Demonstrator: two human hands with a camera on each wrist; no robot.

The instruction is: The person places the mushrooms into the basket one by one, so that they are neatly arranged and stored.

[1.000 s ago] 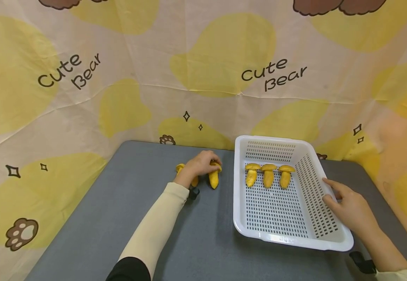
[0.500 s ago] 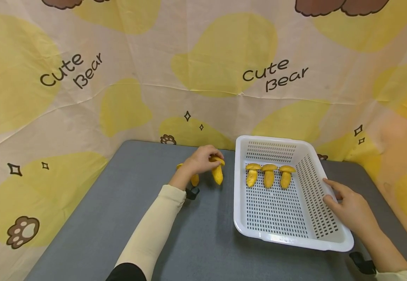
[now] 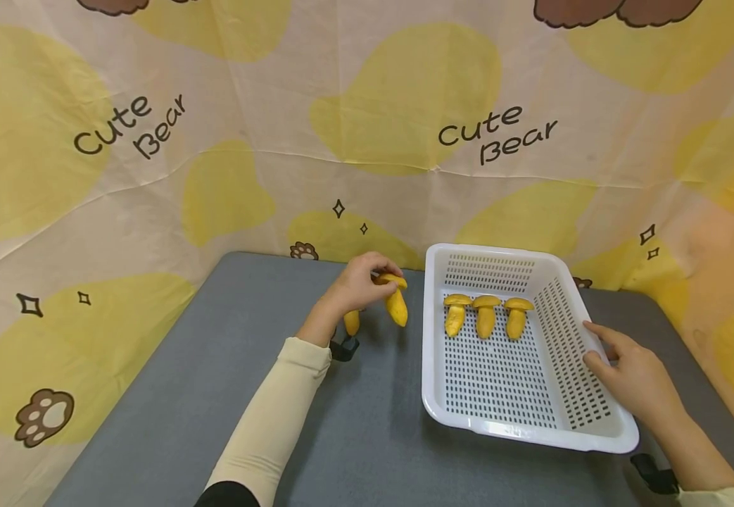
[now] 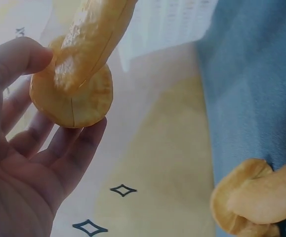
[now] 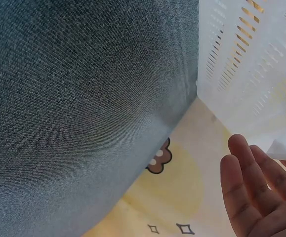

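Note:
In the head view my left hand (image 3: 362,285) pinches the cap of a yellow mushroom (image 3: 396,306) above the grey table, left of the basket. The left wrist view shows the cap of this mushroom (image 4: 91,47) between thumb and fingers, its stem pointing away from the palm. Another mushroom (image 3: 352,322) lies on the table, partly hidden behind my left wrist. Three mushrooms lie in a row inside the white perforated basket (image 3: 431,366), the middle mushroom (image 3: 485,320) among them. My right hand (image 3: 639,380) holds the basket's right rim, thumb over it and fingers outside.
The grey table (image 3: 246,366) ends at a patterned cloth backdrop (image 3: 373,105) behind it. The basket takes up the table's right part, its tall walls standing between the hands. A black wrist strap piece (image 3: 344,348) sits under my left wrist.
My left hand has lifted the mushroom off the table and moved it slightly up, its stem swinging right toward the basket. The right hand and basket have stayed in place.

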